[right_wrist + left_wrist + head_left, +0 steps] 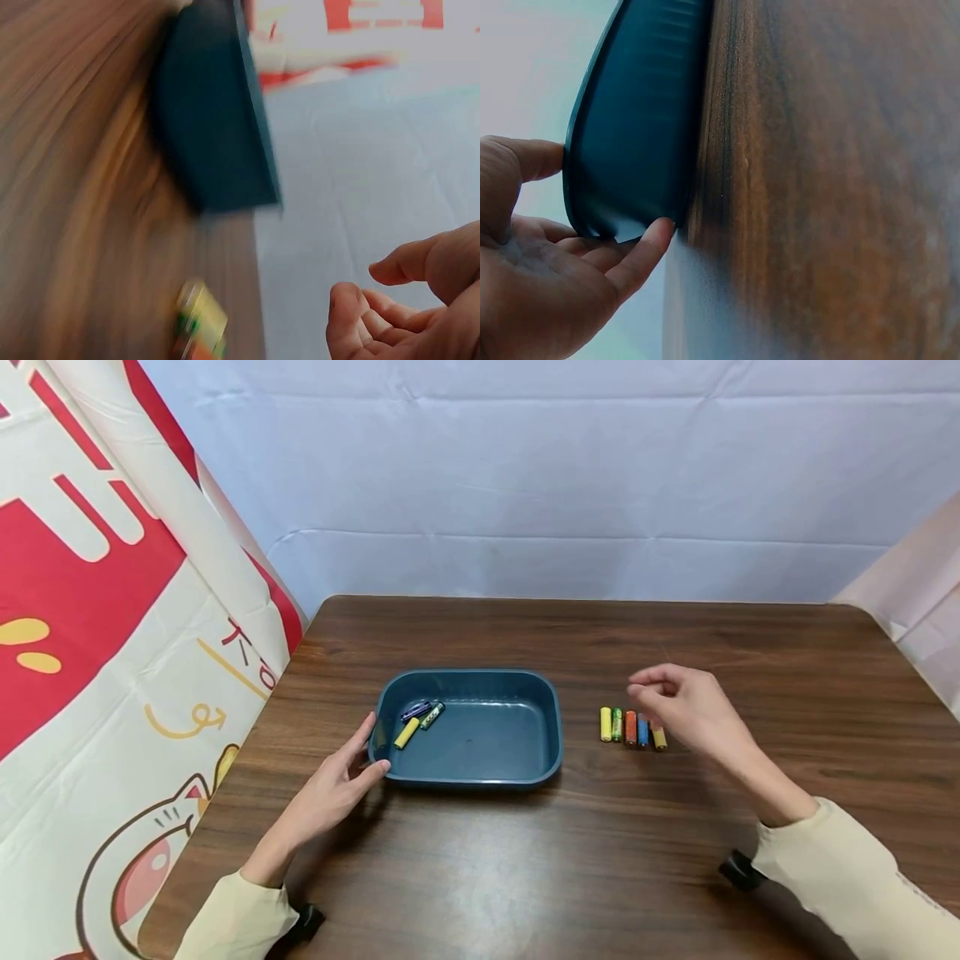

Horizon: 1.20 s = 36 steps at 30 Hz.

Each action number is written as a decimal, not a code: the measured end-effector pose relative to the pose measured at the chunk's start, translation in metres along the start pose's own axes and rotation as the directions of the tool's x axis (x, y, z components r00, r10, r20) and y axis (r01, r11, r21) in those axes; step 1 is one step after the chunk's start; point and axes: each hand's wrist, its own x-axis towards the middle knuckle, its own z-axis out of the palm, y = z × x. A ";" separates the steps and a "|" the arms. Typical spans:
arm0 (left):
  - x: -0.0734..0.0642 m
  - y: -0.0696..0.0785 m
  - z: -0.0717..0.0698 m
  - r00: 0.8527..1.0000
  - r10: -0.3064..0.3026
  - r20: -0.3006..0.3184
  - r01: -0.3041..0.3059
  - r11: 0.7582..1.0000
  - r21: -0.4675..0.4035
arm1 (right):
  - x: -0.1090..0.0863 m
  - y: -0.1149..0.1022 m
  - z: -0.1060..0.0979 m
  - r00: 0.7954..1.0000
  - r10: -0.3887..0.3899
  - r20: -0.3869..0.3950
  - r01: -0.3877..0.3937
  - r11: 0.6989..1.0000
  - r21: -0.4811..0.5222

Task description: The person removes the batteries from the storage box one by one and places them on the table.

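Observation:
The left hand (333,789) rests on the left end of a dark teal plastic tray (480,781), thumb at the front corner of the rim and fingers along the end wall. In the left wrist view, its little finger (641,259) lies straight against the tray's lower edge. Inside the tray, towards the left, lie a yellow battery (407,733) and two dark ones. The right hand (693,706) hovers over a row of batteries on the table, holding nothing, with thumb and forefinger apart. That row has a yellow (606,725), a green, an orange-red (631,727), a blue (642,731) and a gold battery (660,739), partly hidden.
A brown wood-grain table (480,877) bears the tray and batteries. Behind it hangs a pale creased cloth (525,468); a red and white printed cloth (90,635) hangs along the left side.

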 end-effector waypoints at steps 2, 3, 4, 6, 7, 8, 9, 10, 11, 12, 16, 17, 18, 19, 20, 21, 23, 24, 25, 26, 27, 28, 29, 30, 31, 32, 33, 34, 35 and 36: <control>-0.001 0.001 -0.001 1.000 0.001 0.000 -0.001 1.000 -0.001 | 0.009 -0.021 0.010 0.998 -0.027 0.051 0.026 0.999 0.022; -0.001 0.001 -0.001 1.000 0.001 0.000 -0.001 1.000 0.000 | 0.015 -0.030 0.016 0.996 -0.041 0.083 0.038 0.999 0.039; -0.001 0.001 -0.001 1.000 0.003 0.000 -0.003 1.000 -0.002 | 0.021 -0.038 0.024 0.992 -0.049 0.119 0.040 0.996 0.075; -0.002 0.002 -0.001 1.000 0.007 -0.001 -0.007 1.000 -0.008 | 0.035 -0.053 0.043 0.980 -0.063 0.189 0.033 0.987 0.155; -0.002 0.002 -0.001 1.000 0.010 -0.003 -0.010 1.000 -0.011 | 0.042 -0.059 0.053 0.973 -0.069 0.220 0.027 0.982 0.188; -0.002 0.002 -0.001 1.000 0.012 -0.003 -0.012 1.000 -0.011 | 0.049 -0.065 0.063 0.966 -0.073 0.248 0.016 0.974 0.225; -0.002 0.002 -0.001 1.000 0.015 -0.004 -0.015 1.000 -0.012 | 0.055 -0.070 0.074 0.958 -0.079 0.276 0.004 0.965 0.262; -0.002 0.002 -0.001 1.000 0.016 -0.005 -0.016 1.000 -0.012 | 0.060 -0.074 0.085 0.951 -0.081 0.298 -0.008 0.958 0.286; -0.002 0.002 -0.001 1.000 0.017 -0.007 -0.017 1.000 -0.011 | 0.065 -0.077 0.096 0.945 -0.084 0.317 -0.014 0.956 0.293; -0.002 0.002 0.000 1.000 0.017 -0.008 -0.017 1.000 -0.010 | 0.069 -0.080 0.107 0.939 -0.083 0.334 -0.021 0.955 0.297; -0.001 0.000 0.000 1.000 0.022 -0.011 -0.022 1.000 -0.008 | 0.080 -0.088 0.145 0.937 -0.047 0.347 -0.038 0.972 0.234; -0.001 0.000 0.000 1.000 0.023 -0.011 -0.023 1.000 -0.007 | 0.081 -0.089 0.153 0.941 -0.034 0.336 -0.039 0.977 0.208; 0.000 -0.001 0.000 1.000 0.022 -0.010 -0.022 1.000 -0.009 | 0.083 -0.090 0.160 0.947 -0.017 0.322 -0.046 0.981 0.187; 0.000 -0.001 0.000 1.000 0.021 -0.009 -0.021 1.000 -0.009 | 0.084 -0.092 0.166 0.952 -0.001 0.305 -0.052 0.985 0.167; 0.000 -0.001 0.000 1.000 0.018 -0.009 -0.018 1.000 -0.010 | 0.085 -0.093 0.171 0.957 0.015 0.289 -0.062 0.986 0.153; 0.000 0.000 0.000 1.000 0.015 -0.008 -0.015 1.000 -0.011 | 0.086 -0.094 0.176 0.961 0.030 0.275 -0.074 0.986 0.151; 0.000 0.001 0.000 1.000 0.011 -0.005 -0.011 1.000 -0.018 | 0.087 -0.095 0.183 0.966 0.056 0.254 -0.101 0.980 0.169; 0.000 0.001 0.000 1.000 0.008 -0.002 -0.008 1.000 -0.019 | 0.088 -0.096 0.186 0.965 0.070 0.251 -0.120 0.975 0.189; 0.000 0.001 -0.001 1.000 0.006 0.000 -0.006 1.000 -0.020 | 0.088 -0.096 0.188 0.964 0.082 0.251 -0.137 0.968 0.209; 0.000 0.001 -0.001 1.000 0.004 0.003 -0.004 1.000 -0.019 | 0.088 -0.097 0.190 0.963 0.093 0.253 -0.154 0.960 0.233; -0.001 0.002 -0.001 1.000 0.002 0.005 -0.002 1.000 -0.018 | 0.089 -0.097 0.192 0.961 0.100 0.257 -0.167 0.953 0.255; -0.001 0.002 -0.001 1.000 0.000 0.007 0.000 1.000 -0.017 | 0.089 -0.098 0.194 0.959 0.104 0.263 -0.177 0.946 0.271; -0.001 0.002 -0.001 1.000 -0.001 0.008 0.002 1.000 -0.014 | 0.089 -0.098 0.195 0.957 0.104 0.271 -0.183 0.941 0.285; -0.001 0.002 -0.001 1.000 -0.002 0.008 0.002 1.000 -0.013 | 0.090 -0.099 0.196 0.955 0.102 0.280 -0.187 0.937 0.295; -0.001 0.002 -0.001 1.000 -0.002 0.008 0.002 1.000 -0.011 | 0.090 -0.099 0.197 0.952 0.098 0.291 -0.189 0.934 0.304; -0.001 0.002 -0.001 1.000 -0.002 0.008 0.002 1.000 -0.009 | 0.090 -0.100 0.198 0.949 0.093 0.303 -0.191 0.931 0.312; -0.001 0.002 -0.001 1.000 -0.002 0.007 0.002 1.000 -0.009 | 0.091 -0.100 0.198 0.946 0.088 0.313 -0.192 0.928 0.318; -0.001 0.002 -0.001 1.000 -0.002 0.007 0.002 1.000 -0.008 | 0.091 -0.101 0.199 0.943 0.083 0.323 -0.193 0.927 0.323; -0.001 0.002 -0.001 1.000 -0.001 0.007 0.001 1.000 -0.007 | 0.092 -0.101 0.200 0.941 0.081 0.329 -0.194 0.925 0.326; -0.001 0.002 -0.002 1.000 -0.001 0.006 0.001 1.000 -0.006 | 0.092 -0.101 0.200 0.938 0.081 0.337 -0.197 0.924 0.327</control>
